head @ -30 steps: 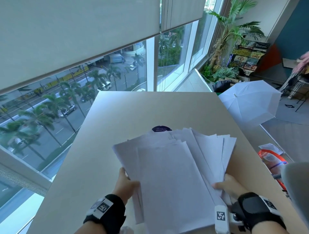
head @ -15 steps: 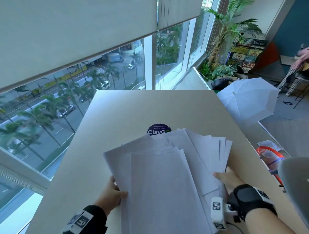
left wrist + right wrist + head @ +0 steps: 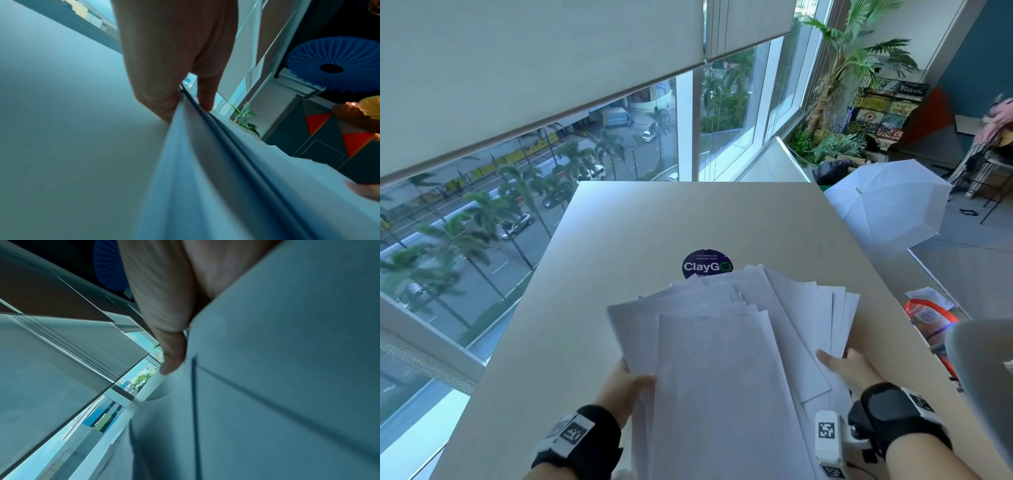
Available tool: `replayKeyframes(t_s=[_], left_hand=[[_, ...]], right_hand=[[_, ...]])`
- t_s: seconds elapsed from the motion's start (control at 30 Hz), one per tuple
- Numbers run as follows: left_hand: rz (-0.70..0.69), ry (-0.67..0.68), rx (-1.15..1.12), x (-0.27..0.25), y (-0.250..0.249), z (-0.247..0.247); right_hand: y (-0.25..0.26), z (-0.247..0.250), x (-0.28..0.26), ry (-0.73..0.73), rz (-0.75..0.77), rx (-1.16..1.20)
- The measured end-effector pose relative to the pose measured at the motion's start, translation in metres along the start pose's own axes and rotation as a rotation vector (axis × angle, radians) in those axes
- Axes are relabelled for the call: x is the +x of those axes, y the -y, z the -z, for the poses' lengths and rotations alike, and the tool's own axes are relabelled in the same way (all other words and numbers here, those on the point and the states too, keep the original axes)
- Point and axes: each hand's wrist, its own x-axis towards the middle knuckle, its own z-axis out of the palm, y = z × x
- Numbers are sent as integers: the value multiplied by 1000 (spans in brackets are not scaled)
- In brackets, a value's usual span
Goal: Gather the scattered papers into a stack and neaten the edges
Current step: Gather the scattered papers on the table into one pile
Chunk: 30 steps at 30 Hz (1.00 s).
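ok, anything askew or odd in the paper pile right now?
Yes. The papers held between the left hand and right hand are fanned out, far corners splayed rightward, edges unaligned. No visible tears or spills.

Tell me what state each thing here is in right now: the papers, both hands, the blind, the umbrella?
papers: gathered, fanned out, edges uneven
left hand: gripping the papers' left edge
right hand: holding the papers' right side
round sticker: partly covered by the papers
window blind: partly lowered
white umbrella: open

Matt white paper sheets (image 3: 719, 377) lie on a smooth, matt beige table (image 3: 654, 219).
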Motion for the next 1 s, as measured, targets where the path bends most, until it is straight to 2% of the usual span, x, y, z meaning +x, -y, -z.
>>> replayKeyframes(t_s=[0.1, 0.23, 0.33, 0.4, 0.43, 0.47, 0.57, 0.7, 0.77, 0.87, 1.0], left_hand=[[-12, -40, 8, 3, -1, -10], [-6, -10, -5, -3, -2, -16], [25, 32, -55, -9, 0, -10], [51, 77, -126, -13, 2, -3], [61, 100, -163, -15, 2, 0], [66, 120, -188, -16, 2, 3], [76, 74, -185, -14, 4, 6], [27, -205, 24, -7, 4, -1], [-13, -352, 149, -9, -1, -6], [13, -396, 205, -16, -9, -13], [116, -355, 199, -10, -11, -17]], right_hand=[[8, -6, -4, 77, -36, -1], [8, -5, -17, 252, -29, -3], [-1, 2, -19, 326, 71, 189], [-4, 1, -18, 487, 124, 411], [0, 0, -21, 566, 120, 466], [7, -4, -26, 585, 125, 444], [17, -21, -21, 426, 149, 63], [24, -44, -14, 161, 152, -334], [28, -49, -15, 79, 134, -382], [35, -57, -23, 135, 48, -325], [37, -71, -39, 322, 77, -341]])
